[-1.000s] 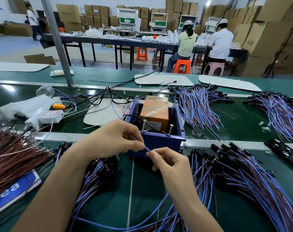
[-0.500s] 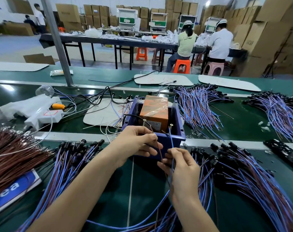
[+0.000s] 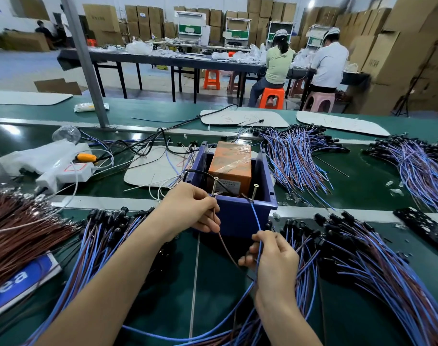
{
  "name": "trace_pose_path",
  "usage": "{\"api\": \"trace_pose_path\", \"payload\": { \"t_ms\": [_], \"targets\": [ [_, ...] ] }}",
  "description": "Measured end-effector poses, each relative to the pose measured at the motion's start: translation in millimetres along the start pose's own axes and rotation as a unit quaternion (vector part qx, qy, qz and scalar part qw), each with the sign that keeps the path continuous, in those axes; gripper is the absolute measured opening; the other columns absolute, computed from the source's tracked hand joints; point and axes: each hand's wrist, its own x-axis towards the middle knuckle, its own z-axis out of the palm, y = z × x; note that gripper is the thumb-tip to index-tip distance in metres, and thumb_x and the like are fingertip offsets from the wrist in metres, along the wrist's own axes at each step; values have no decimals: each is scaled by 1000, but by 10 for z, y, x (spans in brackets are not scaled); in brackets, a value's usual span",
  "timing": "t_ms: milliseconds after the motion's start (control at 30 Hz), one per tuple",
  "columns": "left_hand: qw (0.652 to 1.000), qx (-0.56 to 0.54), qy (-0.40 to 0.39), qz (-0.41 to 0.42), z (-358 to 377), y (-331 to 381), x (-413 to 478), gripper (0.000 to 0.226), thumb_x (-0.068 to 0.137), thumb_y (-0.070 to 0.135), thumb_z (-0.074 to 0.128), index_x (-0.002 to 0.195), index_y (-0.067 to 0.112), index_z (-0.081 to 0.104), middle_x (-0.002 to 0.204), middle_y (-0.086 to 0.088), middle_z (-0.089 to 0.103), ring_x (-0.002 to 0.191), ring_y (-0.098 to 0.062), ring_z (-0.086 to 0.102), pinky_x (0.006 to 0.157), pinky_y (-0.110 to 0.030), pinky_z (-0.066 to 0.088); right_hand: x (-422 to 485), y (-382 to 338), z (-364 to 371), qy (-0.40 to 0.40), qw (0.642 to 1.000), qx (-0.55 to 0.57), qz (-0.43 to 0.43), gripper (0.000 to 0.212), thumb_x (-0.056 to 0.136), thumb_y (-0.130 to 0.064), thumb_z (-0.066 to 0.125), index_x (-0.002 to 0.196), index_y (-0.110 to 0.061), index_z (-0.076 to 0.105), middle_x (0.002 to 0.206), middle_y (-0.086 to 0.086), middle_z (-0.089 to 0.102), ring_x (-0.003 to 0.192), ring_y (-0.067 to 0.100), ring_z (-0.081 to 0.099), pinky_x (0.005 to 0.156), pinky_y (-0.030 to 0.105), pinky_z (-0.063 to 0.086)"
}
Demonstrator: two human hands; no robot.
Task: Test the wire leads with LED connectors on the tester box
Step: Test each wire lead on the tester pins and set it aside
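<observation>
By the counter's (image 3: 163,298) near edge, left hand (image 3: 191,211) pinches the brown lead (image 3: 225,243) onto one tester box (image 3: 237,216) screw (image 3: 215,187), right hand (image 3: 274,260) the blue lead (image 3: 256,218) onto the other, likely to close the circuit.

the left hand (image 3: 190,208) covers the upper end of the brown lead (image 3: 228,248) beside the left screw (image 3: 215,187), so contact cannot be told. the right hand (image 3: 275,260) hides a stretch of the blue lead (image 3: 257,218). print on the orange box (image 3: 231,161) is too small to read. the lower left frame edge cuts off the blue card (image 3: 18,283).
</observation>
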Motion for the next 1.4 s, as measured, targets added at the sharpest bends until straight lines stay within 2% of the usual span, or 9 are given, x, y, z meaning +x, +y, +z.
{"api": "trace_pose_path", "payload": {
  "t_ms": [667, 800, 900, 967, 1033, 1100, 1233, 1333, 1400],
  "targets": [
    [998, 41, -17, 33, -41, -69, 42, 23, 91, 2, 47, 74, 0, 62, 65, -15, 71, 57, -24, 70, 47, -20, 49, -23, -16, -47, -19, 999, -7, -27, 21, 88, 0, 52, 67, 0, 55, 44, 0, 42, 37, 12, 39, 39, 24, 44],
    [974, 36, -212, 68, -204, 1, -36, 22, 94, 9, 50, 78, 8, 64, 73, -12, 72, 60, -21, 68, 53, -21, 51, -24, -48, -100, -198, 972, -126, -34, 21, 69, -8, 56, 49, -12, 50, 55, 11, 45, 53, 17, 46, 57, 25, 45],
    [893, 19, -424, 149, -449, 64, -137, 14, 93, 20, 58, 90, 11, 68, 88, -9, 73, 70, -19, 68, 60, -23, 52, -67, -96, -142, -386, 901, -184, 70, 16, 61, -11, 48, 48, -15, 57, 59, 12, 56, 58, 20, 55, 63, 27, 50],
    [861, -19, -475, 180, -587, 80, -187, 24, 93, 29, 59, 97, 8, 69, 92, -7, 73, 71, -16, 68, 57, -20, 49, -118, -119, -168, -472, 840, -237, 125, 18, 64, -10, 46, 53, -15, 59, 56, 7, 58, 52, 19, 56, 57, 29, 48],
    [885, -51, -422, 189, -713, 71, -213, 31, 91, 36, 58, 97, 8, 70, 89, -8, 73, 68, -15, 67, 52, -18, 47, -173, -159, -193, -525, 773, -338, 113, 19, 70, -12, 48, 59, -18, 61, 56, 1, 57, 48, 11, 54, 50, 22, 44],
    [946, -19, -274, 169, -827, 55, -196, 36, 87, 45, 62, 92, 11, 72, 85, -10, 72, 65, -17, 64, 50, -18, 45, -226, -184, -183, -555, 718, -413, 80, 18, 79, -14, 54, 67, -21, 66, 58, -5, 59, 49, 2, 52, 51, 15, 42],
    [991, 87, -36, 94, -882, -52, -43, 18, 91, 24, 58, 92, 13, 72, 86, -9, 74, 65, -13, 61, 50, -16, 46, -278, -72, -22, -515, 684, -506, -103, 8, 84, -20, 64, 85, -18, 73, 68, -8, 60, 56, -3, 50, 59, 11, 40],
    [993, 79, -13, 82, -812, -75, 5, 20, 96, 18, 52, 95, 10, 70, 84, -7, 73, 65, -11, 61, 53, -19, 44, -310, 109, 191, -468, 678, -510, -249, 19, 87, -16, 63, 104, -22, 68, 99, -6, 58, 84, 10, 56, 81, 25, 46],
    [993, 65, -37, 94, -771, -66, -1, 21, 95, 23, 53, 97, 9, 69, 84, -6, 73, 66, -12, 61, 53, -18, 44, -330, 256, 312, -466, 639, -533, -301, 29, 91, -17, 59, 120, -22, 60, 121, -5, 53, 108, 19, 51, 90, 34, 45]
  ]
}}
